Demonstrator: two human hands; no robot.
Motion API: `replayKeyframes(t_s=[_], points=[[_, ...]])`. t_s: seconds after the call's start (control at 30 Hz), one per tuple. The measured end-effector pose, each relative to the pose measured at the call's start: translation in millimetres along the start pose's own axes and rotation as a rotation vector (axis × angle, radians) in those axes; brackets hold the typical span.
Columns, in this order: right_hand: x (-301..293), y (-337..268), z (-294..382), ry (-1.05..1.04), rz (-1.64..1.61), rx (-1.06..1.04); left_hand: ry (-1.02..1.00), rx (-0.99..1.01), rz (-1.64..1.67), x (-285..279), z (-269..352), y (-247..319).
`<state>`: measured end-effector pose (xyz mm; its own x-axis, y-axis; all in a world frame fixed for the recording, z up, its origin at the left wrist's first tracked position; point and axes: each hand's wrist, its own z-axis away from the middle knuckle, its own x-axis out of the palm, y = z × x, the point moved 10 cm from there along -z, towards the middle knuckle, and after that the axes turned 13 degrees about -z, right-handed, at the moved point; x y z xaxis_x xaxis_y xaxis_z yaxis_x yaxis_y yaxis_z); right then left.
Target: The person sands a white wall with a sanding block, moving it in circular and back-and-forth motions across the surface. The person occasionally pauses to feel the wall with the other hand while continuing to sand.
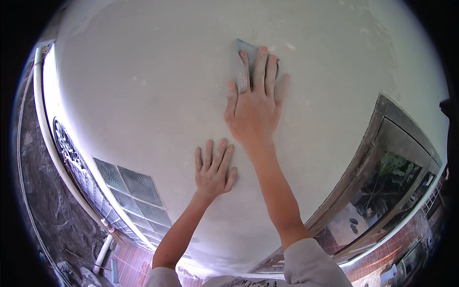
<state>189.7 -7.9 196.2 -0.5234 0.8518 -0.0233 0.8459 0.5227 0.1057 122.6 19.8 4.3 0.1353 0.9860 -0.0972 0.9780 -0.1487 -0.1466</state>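
My right hand (pixel 254 107) presses a folded grey sheet of sandpaper (pixel 247 46) flat against a pale plastered wall (pixel 172 89). One flap of the sheet comes up between the thumb and the fingers, and the palm and fingers cover much of the rest. Lower and to the left, my left hand (pixel 212 174) rests on the same wall with its fingers spread and nothing in it. Fine pale dust coats the fingers of both hands. Around the sheet, the wall has faint whitish marks and patches.
To the right is a wooden-framed opening (pixel 358 161), with slippers (pixel 354 225) on the floor beyond. Glass block panes (pixel 132 190) sit in the wall at lower left. A white pipe (pixel 46 122) runs along the left beside bare soil (pixel 53 201). Reddish tiles (pixel 131 263) lie below.
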Motion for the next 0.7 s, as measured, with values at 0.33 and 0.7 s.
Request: replayKeyframes(t_s=[0.33, 0.7], points=[[17.5, 1.6, -59.9, 0.112, 0.036, -0.052, 0.008, 0.025, 0.03, -1.1, -0.7, 1.5], [12.2, 1.2, -26.8, 0.08, 0.061, 0.077, -0.029, 0.042, 0.116, 0.0, 1.4, 1.8]])
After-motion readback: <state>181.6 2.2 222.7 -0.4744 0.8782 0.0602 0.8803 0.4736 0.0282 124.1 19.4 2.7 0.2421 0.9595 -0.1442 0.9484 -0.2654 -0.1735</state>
